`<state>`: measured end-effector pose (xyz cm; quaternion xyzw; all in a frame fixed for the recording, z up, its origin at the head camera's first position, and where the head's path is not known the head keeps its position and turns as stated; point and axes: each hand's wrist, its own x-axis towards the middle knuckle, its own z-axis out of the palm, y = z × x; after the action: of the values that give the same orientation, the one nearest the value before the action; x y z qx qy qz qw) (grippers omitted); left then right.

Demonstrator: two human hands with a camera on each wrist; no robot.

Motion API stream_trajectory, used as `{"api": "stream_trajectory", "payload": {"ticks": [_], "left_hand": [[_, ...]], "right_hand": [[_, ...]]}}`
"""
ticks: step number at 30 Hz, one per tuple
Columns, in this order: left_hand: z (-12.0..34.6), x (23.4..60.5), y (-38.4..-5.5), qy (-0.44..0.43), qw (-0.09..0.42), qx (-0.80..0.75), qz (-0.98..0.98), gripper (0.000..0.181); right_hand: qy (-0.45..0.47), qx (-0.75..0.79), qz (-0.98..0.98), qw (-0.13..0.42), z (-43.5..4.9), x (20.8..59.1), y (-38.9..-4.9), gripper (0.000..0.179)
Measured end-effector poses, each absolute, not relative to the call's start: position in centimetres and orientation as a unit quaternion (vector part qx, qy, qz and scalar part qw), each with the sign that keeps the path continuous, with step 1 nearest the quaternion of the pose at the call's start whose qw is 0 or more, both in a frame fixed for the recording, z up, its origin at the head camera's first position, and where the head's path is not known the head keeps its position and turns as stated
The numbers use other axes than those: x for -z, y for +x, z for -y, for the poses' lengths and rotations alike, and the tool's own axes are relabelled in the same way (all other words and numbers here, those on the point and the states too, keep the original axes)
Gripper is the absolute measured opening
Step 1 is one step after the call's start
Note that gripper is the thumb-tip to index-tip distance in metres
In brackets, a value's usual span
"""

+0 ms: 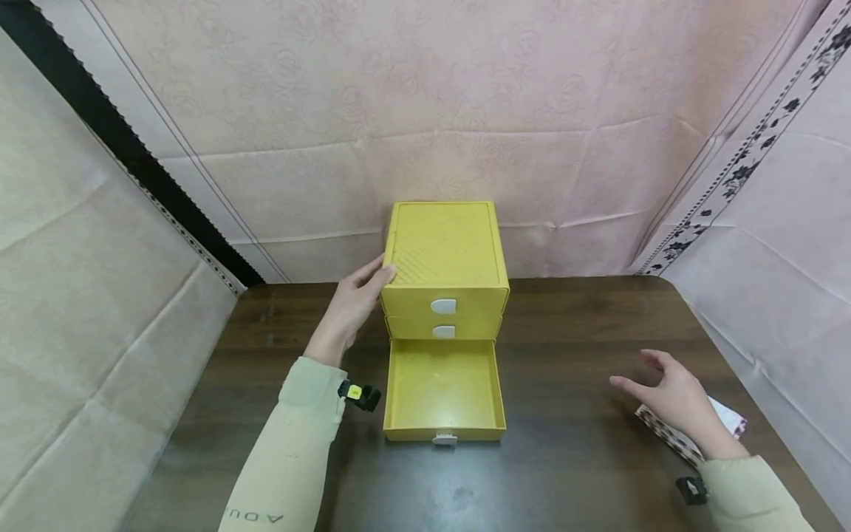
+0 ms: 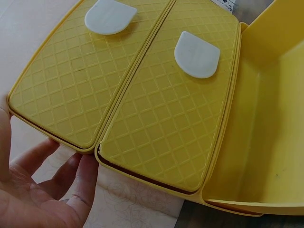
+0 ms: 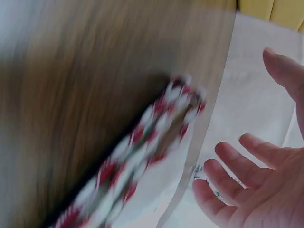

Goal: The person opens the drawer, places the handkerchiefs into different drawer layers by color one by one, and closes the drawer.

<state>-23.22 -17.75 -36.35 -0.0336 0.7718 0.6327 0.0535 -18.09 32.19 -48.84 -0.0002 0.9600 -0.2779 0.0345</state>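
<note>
A yellow desktop drawer cabinet stands on the brown table, its bottom drawer pulled out with nothing visible inside. White tabs mark the drawer fronts; the two upper drawers are closed. My left hand holds the cabinet's upper left edge, thumb on top and fingers against the side. To the right, my right hand hovers with fingers spread and nothing in them. Below it lies a flat item with a red, white and dark patterned edge, partly hidden by the hand and blurred in the right wrist view.
Pale patterned cloth hangs behind the dark brown table and along both sides. The pulled-out drawer reaches toward the table's front, between the two arms.
</note>
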Motion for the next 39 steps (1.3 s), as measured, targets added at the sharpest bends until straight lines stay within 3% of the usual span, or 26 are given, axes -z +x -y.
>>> {"api": "stream_trajectory", "payload": {"ticks": [9,19,28,39], "left_hand": [[17.7,36.4,-23.3,-0.036,0.052,-0.637,-0.768,0.058],[17.8,36.3,-23.2,-0.031,0.052,-0.633,-0.772,0.058],[18.6,38.7,-25.0,-0.035,0.051,-0.639,-0.767,0.059],[18.7,39.5,-25.2,-0.032,0.039,-0.636,-0.770,0.064]], "right_hand": [[0.021,0.255,-0.964,0.073,-35.1,49.0,-18.2,0.103],[0.031,0.232,-0.970,0.066,-38.3,49.6,-18.0,0.093],[0.050,0.195,-0.977,0.072,-39.7,49.8,-18.0,0.096],[0.100,0.191,-0.968,0.132,-39.7,50.3,-18.4,0.106]]}}
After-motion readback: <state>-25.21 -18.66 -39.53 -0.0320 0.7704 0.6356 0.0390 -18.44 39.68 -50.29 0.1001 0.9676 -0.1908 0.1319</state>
